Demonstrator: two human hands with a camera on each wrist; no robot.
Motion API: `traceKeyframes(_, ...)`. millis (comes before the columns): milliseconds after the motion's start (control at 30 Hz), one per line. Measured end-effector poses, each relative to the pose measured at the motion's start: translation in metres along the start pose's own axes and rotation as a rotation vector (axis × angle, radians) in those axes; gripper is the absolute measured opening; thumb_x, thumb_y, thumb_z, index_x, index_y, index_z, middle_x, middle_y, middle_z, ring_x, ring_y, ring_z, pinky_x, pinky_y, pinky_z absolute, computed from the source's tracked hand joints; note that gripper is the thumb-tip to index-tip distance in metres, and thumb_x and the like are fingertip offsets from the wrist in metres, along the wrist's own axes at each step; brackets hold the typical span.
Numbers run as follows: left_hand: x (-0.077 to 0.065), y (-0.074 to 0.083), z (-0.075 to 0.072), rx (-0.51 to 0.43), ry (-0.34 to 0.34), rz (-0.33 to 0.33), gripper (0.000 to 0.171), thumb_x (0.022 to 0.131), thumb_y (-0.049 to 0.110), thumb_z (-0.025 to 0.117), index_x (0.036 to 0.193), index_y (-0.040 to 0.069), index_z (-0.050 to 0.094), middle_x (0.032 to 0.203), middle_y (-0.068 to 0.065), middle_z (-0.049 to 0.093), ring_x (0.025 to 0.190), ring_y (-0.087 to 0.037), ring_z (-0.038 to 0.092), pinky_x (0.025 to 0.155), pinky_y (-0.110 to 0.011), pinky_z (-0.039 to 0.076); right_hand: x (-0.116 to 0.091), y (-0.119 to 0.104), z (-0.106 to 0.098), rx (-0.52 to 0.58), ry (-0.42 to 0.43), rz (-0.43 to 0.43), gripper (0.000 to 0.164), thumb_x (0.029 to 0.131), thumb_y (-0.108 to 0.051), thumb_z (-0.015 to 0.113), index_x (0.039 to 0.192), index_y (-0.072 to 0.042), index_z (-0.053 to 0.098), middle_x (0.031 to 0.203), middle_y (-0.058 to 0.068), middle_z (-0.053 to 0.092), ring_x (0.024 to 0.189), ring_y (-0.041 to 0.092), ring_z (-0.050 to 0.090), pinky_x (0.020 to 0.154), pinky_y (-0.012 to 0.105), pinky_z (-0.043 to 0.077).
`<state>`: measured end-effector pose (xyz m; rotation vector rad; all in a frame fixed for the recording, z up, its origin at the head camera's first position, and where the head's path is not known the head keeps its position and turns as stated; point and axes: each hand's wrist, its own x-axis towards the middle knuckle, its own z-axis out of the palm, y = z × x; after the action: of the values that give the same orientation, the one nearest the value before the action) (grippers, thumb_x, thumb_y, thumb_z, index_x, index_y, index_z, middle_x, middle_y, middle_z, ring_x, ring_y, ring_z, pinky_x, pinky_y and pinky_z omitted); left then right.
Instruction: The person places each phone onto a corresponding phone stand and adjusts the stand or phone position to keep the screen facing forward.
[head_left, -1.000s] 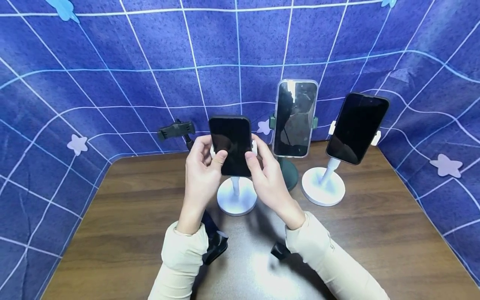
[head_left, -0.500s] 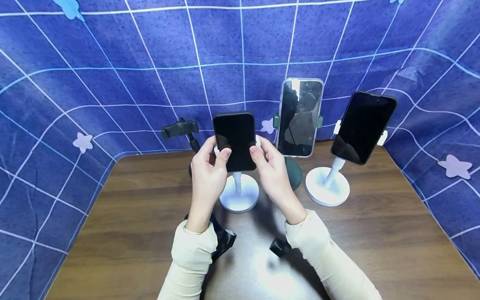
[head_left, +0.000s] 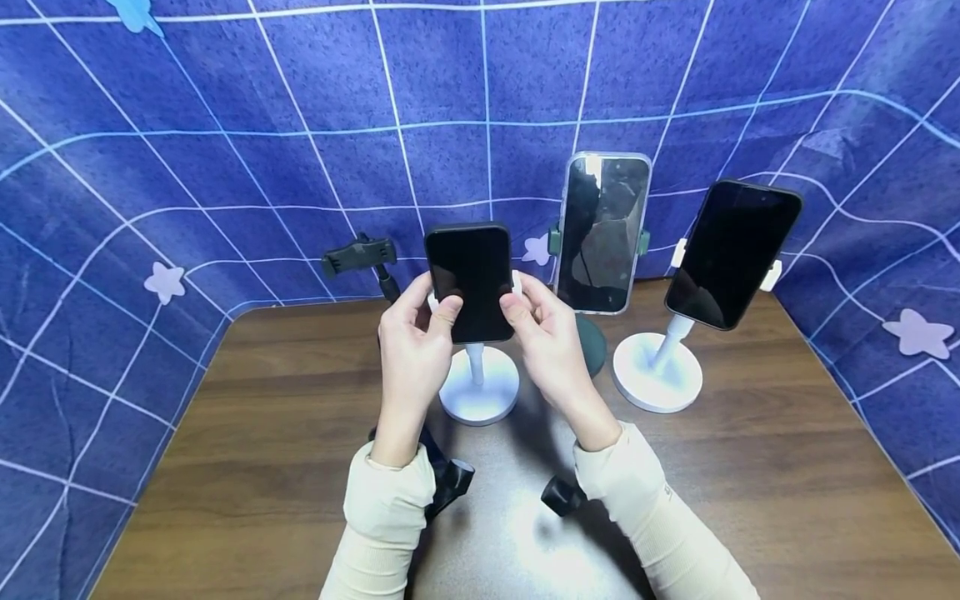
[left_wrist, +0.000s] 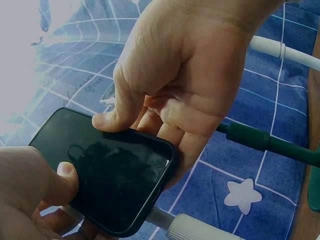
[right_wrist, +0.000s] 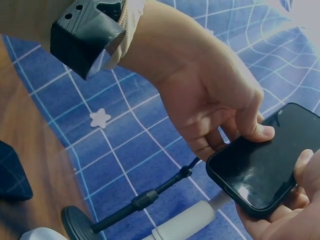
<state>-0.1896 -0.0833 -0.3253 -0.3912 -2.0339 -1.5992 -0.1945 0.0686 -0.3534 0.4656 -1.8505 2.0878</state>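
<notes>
A black smartphone (head_left: 470, 283) stands upright in the head view, in the holder of a white phone stand (head_left: 478, 387). My left hand (head_left: 415, 354) grips its left edge, thumb on the screen and fingers behind. On the opposite edge my right hand (head_left: 553, 350) holds it the same way. White clamp ends (head_left: 517, 283) show beside the phone. In the left wrist view the phone (left_wrist: 105, 170) lies between my left hand (left_wrist: 30, 192) and my right hand (left_wrist: 185, 65). From the right wrist, my left hand (right_wrist: 205, 85) and right hand (right_wrist: 295, 212) pinch the phone's opposite edges. The holder's back is hidden.
At right, a phone in a clear case (head_left: 603, 233) sits in a green stand (head_left: 590, 342); another black phone (head_left: 733, 254) tilts in a second white stand (head_left: 657, 372). A black stand's holder (head_left: 360, 256) rises at left. Starry blue cloth (head_left: 300, 92) backs the wooden table (head_left: 277, 400).
The head view has shifted slightly. Both hands keep their hold on the phone, which appears a little higher above the white base than a second ago.
</notes>
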Motion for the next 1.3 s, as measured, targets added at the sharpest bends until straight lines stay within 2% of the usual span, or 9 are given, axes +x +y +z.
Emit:
traceKeyframes(367, 0.001, 0.001, -0.001, -0.013, -0.01, -0.009, 0.024, 0.09, 0.014, 0.069, 0.113, 0.006, 0.069, 0.094, -0.012, 0.071, 0.071, -0.024, 0.063, 0.064, -0.02, 0.05, 0.0, -0.001, 0.002, 0.0, 0.013, 0.009, 0.028, 0.099, -0.016, 0.057, 0.124, -0.005, 0.06, 0.06, 0.0, 0.034, 0.046, 0.012, 0.029, 0.043, 0.023, 0.023)
traceKeyframes(500, 0.0, 0.0, -0.002, -0.019, -0.017, -0.016, 0.023, 0.091, 0.014, 0.068, 0.113, 0.006, 0.069, 0.094, -0.012, 0.071, 0.071, -0.025, 0.063, 0.064, -0.02, 0.05, -0.001, -0.001, 0.002, -0.039, 0.013, -0.01, 0.028, 0.099, -0.016, 0.057, 0.125, -0.006, 0.061, 0.063, 0.006, 0.04, 0.051, 0.015, 0.035, 0.048, 0.023, 0.031)
traceKeyframes(600, -0.001, 0.0, -0.002, -0.015, -0.023, -0.02, 0.023, 0.092, 0.015, 0.067, 0.114, 0.007, 0.068, 0.094, -0.011, 0.07, 0.072, -0.024, 0.063, 0.064, -0.02, 0.05, -0.002, -0.001, 0.002, -0.073, 0.017, -0.038, 0.029, 0.1, -0.017, 0.056, 0.126, -0.006, 0.06, 0.079, 0.011, 0.061, 0.067, 0.014, 0.051, 0.062, 0.022, 0.044)
traceKeyframes(700, -0.002, 0.0, -0.001, -0.018, -0.025, -0.018, 0.024, 0.093, 0.014, 0.066, 0.115, 0.006, 0.067, 0.095, -0.012, 0.069, 0.073, -0.023, 0.062, 0.065, -0.019, 0.049, -0.002, 0.0, 0.002, -0.099, 0.013, -0.062, 0.029, 0.101, -0.015, 0.054, 0.128, -0.006, 0.059, 0.099, 0.014, 0.068, 0.084, 0.013, 0.057, 0.075, 0.022, 0.048)
traceKeyframes(800, -0.004, 0.009, 0.0, -0.016, -0.023, -0.005, 0.024, 0.094, 0.008, 0.064, 0.116, 0.001, 0.065, 0.095, -0.016, 0.068, 0.074, -0.028, 0.062, 0.065, -0.017, 0.048, -0.002, 0.001, 0.004, -0.133, 0.007, -0.078, 0.03, 0.102, -0.013, 0.051, 0.13, -0.005, 0.056, 0.104, 0.015, 0.066, 0.088, 0.016, 0.057, 0.078, 0.024, 0.048)
traceKeyframes(933, -0.004, 0.019, 0.002, 0.005, -0.022, 0.011, 0.024, 0.093, 0.003, 0.063, 0.115, -0.004, 0.064, 0.094, -0.021, 0.068, 0.073, -0.035, 0.061, 0.063, -0.017, 0.047, -0.003, -0.006, 0.006, -0.184, 0.013, -0.098, 0.031, 0.103, -0.008, 0.047, 0.132, 0.0, 0.052, 0.095, 0.019, 0.06, 0.084, 0.022, 0.054, 0.075, 0.028, 0.045)
traceKeyframes(1133, -0.003, 0.0, 0.004, 0.001, -0.019, 0.003, 0.027, 0.092, 0.011, 0.066, 0.119, 0.005, 0.065, 0.1, -0.013, 0.069, 0.079, -0.019, 0.063, 0.07, -0.025, 0.051, -0.005, -0.028, 0.011, -0.211, -0.024, -0.106, 0.031, 0.103, -0.001, 0.04, 0.133, 0.009, 0.044, 0.093, 0.018, 0.053, 0.083, 0.025, 0.049, 0.075, 0.03, 0.044)
traceKeyframes(1233, -0.003, -0.005, 0.004, -0.001, -0.01, 0.017, 0.027, 0.092, 0.016, 0.067, 0.118, 0.008, 0.066, 0.101, -0.009, 0.07, 0.079, -0.016, 0.063, 0.071, -0.032, 0.051, -0.005, -0.023, 0.011, -0.221, -0.034, -0.101, 0.033, 0.103, -0.002, 0.04, 0.135, 0.008, 0.041, 0.084, 0.014, 0.042, 0.076, 0.023, 0.04, 0.069, 0.031, 0.036)
traceKeyframes(1300, -0.003, -0.007, 0.005, -0.002, -0.005, 0.03, 0.028, 0.092, 0.018, 0.068, 0.118, 0.009, 0.067, 0.1, -0.009, 0.07, 0.077, -0.016, 0.062, 0.069, -0.032, 0.05, -0.003, -0.013, 0.01, -0.211, -0.038, -0.095, 0.035, 0.104, -0.005, 0.04, 0.138, 0.004, 0.039, 0.093, 0.014, 0.046, 0.081, 0.021, 0.043, 0.073, 0.031, 0.038)
